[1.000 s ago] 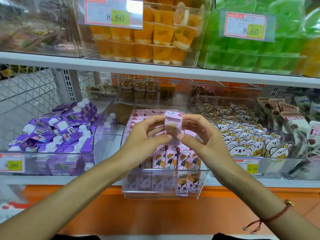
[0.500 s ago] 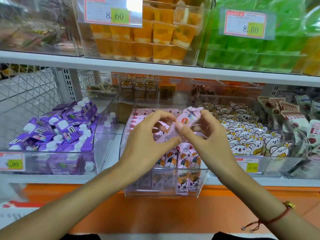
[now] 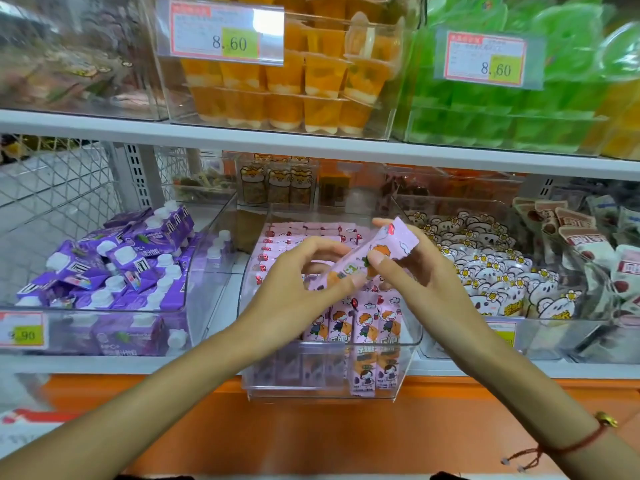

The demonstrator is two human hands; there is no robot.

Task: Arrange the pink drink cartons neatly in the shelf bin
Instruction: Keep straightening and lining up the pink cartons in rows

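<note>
Both hands, left hand (image 3: 298, 289) and right hand (image 3: 422, 289), pinch one small pink cartoon-printed drink carton (image 3: 367, 258) | tipped from upright to slanted above clear plastic shelf bin (image 3: 408, 344) | judged: being oriented, not yet placed

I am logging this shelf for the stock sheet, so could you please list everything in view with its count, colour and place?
held carton: one, pink, tilted above the middle bin, gripped by both hands
pink drink cartons: many, count unclear, pink, standing in rows in the middle bin
middle bin: one, clear, lower shelf centre
purple cartons: many, purple with white caps, piled in the left bin
flower-print packets: many, white, in the bin to the right
orange jelly cups: many, orange, upper shelf bin
green cups: many, green, upper shelf right
price tags: two reading 8.60, upper bins
left hand: one, grips the carton's lower end
right hand: one, grips its upper end; red cord at the wrist
</note>
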